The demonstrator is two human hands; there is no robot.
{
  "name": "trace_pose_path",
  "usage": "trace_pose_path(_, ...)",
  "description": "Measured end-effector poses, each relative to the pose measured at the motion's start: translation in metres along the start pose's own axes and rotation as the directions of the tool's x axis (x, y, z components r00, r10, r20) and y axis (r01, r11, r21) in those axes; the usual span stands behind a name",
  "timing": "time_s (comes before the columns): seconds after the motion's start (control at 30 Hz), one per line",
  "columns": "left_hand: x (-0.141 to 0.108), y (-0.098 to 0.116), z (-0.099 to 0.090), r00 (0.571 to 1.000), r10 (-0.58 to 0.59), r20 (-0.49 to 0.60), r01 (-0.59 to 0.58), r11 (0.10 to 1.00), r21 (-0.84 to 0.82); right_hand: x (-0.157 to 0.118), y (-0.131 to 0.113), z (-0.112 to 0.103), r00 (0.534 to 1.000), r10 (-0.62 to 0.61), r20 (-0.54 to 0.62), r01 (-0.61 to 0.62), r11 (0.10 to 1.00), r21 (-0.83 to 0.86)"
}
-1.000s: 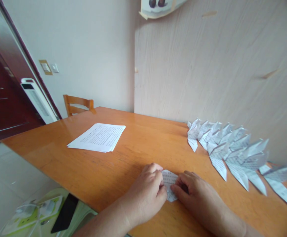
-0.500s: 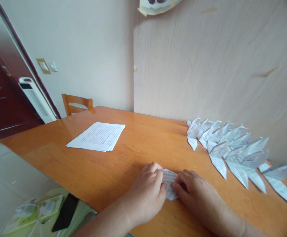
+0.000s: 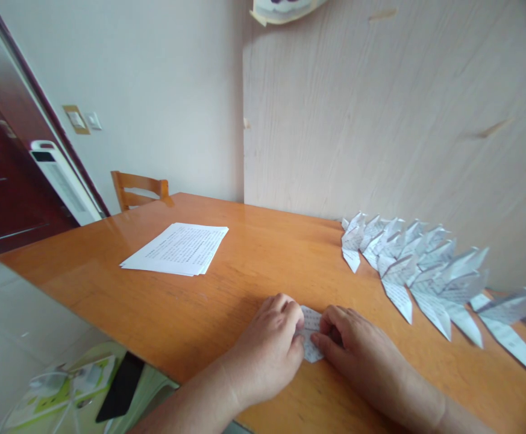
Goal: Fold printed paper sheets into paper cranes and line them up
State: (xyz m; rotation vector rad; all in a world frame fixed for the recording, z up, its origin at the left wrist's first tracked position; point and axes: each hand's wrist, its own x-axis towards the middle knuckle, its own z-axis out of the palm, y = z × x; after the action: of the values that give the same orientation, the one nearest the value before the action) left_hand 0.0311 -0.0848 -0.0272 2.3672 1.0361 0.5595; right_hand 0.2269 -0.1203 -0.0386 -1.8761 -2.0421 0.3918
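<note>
A small folded piece of printed paper (image 3: 311,328) lies on the wooden table (image 3: 244,265) between my hands. From its left side, my left hand (image 3: 278,337) grips it with curled fingers. My right hand (image 3: 350,343) pinches its right side, the thumb stretched toward the middle of the paper. Both hands partly cover the paper, so its outer ends are hidden. Farther right stand several folded paper shapes (image 3: 400,271) made of printed sheets, lined up in rows with upright points.
A stack of printed sheets (image 3: 176,248) lies on the table's left half. Beyond the far edge is a wooden chair (image 3: 140,187). Below the left edge, a stool holds a power strip (image 3: 64,389) and a black phone (image 3: 120,386). A wood-grain panel (image 3: 357,120) stands behind the table.
The camera view has shifted slightly. My hands stay on the folded paper, with the fingers moving only a little along it.
</note>
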Motion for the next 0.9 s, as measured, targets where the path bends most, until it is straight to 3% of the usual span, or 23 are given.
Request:
trace_pose_path(0.17, 0.000, -0.001, -0.002, 0.999, 0.046, 0.010, -0.045, 0.997, -0.062, 0.001, 0.000, -0.002, 1.000, -0.012, 0.002, 0.012, 0.999, 0.038)
trace_pose_path(0.43, 0.001, -0.003, -0.001, 0.997, 0.071, -0.010, -0.071, 0.997, -0.017, 0.001, 0.002, -0.004, 1.000, -0.023, -0.002, 0.023, 1.000, -0.004)
trace_pose_path(0.9, 0.001, -0.006, 0.000, 0.996, 0.089, -0.011, -0.089, 0.996, -0.031, 0.002, 0.014, -0.028, 0.996, 0.044, 0.073, -0.037, 0.996, -0.086)
